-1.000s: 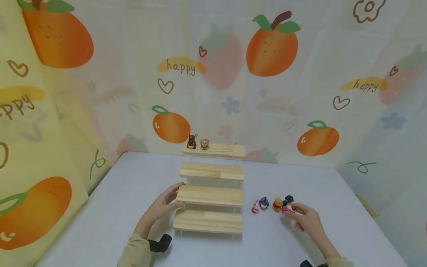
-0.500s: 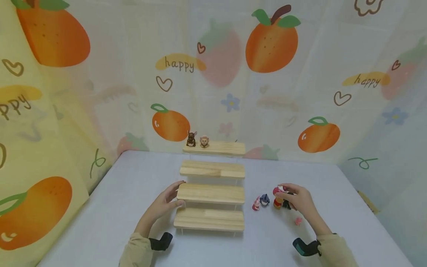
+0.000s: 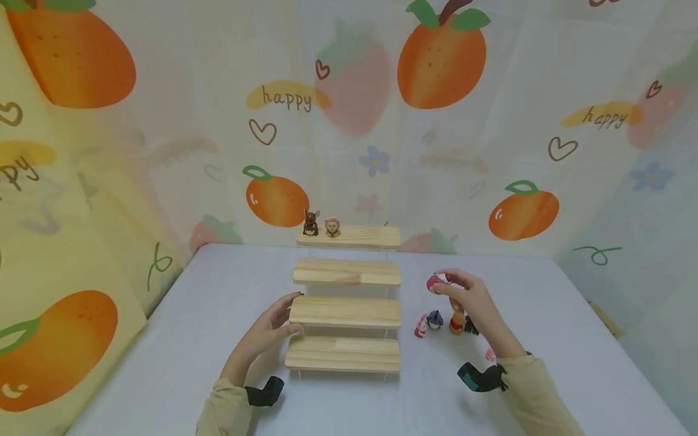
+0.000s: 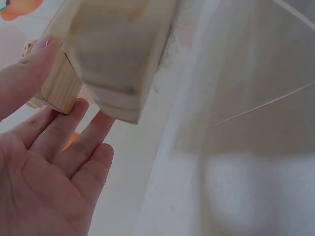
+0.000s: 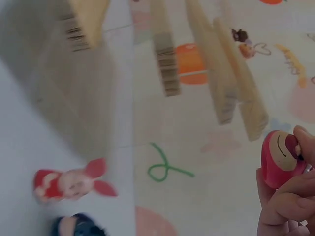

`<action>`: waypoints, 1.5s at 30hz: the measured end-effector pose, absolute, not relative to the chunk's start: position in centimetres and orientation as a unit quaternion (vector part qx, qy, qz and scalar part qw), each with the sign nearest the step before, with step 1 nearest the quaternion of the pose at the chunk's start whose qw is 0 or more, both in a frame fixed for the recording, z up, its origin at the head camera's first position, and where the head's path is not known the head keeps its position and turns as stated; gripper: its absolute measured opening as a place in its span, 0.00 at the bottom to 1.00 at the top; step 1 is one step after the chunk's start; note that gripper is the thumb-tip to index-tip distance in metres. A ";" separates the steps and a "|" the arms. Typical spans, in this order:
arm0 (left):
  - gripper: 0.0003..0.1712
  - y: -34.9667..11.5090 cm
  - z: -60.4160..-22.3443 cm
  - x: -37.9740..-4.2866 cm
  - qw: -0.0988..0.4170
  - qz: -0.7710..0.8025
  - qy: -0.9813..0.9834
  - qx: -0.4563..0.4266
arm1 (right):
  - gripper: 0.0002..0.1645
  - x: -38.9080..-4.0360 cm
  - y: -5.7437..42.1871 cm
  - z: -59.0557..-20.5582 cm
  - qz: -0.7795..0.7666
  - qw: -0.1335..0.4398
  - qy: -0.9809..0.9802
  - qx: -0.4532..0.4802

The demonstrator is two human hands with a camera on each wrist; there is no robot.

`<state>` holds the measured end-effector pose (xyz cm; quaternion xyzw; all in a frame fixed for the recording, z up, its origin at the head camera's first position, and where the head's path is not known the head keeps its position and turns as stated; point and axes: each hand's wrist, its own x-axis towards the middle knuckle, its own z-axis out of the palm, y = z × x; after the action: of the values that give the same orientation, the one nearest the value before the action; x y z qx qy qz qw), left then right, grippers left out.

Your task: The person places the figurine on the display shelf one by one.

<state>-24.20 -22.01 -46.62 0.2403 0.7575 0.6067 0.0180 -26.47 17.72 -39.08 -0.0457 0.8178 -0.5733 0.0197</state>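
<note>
A pink toy figurine [image 3: 435, 283] is pinched between the thumb and fingers of my right hand [image 3: 472, 298], raised above the table right of the stepped wooden shelf [image 3: 343, 312]. The right wrist view shows its cream muzzle and dark pink nose. My left hand [image 3: 268, 330] holds the shelf's left end at the third board from the top, thumb in front and fingers behind. Below my right hand stand a pink-eared figurine [image 3: 420, 326], a dark blue one [image 3: 434, 319], a yellow-and-red one [image 3: 457, 323] and a black one [image 3: 471, 326], partly hidden.
On the top board's left part stand a brown long-eared figurine [image 3: 311, 223] and a lion-like one [image 3: 332, 227]. A small pink figurine [image 3: 490, 353] lies near my right wrist. A fruit-printed curtain [image 3: 338, 175] hangs behind the white table [image 3: 218, 290].
My right hand has lifted the pink figurine from the group and carried it up and leftward, toward the shelf. My left hand stays at the shelf's side. The head view has tilted slightly down.
</note>
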 end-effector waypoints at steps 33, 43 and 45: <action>0.36 -22.2 -46.8 -24.0 0.024 0.603 0.759 0.246 | 0.20 -31.7 10.5 -35.0 -0.665 0.004 0.729 -0.163; 0.38 -22.3 -46.8 -24.1 0.029 0.611 0.754 0.239 | 0.24 -32.6 8.4 -34.2 -0.640 0.038 0.752 -0.154; 0.38 -22.3 -46.8 -24.1 0.027 0.609 0.755 0.239 | 0.24 -32.7 8.3 -34.2 -0.637 0.044 0.754 -0.154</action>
<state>-24.10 -22.31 -46.77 0.2394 0.7554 0.6094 0.0274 -32.73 8.27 -34.23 -0.1536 0.7539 -0.6373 0.0439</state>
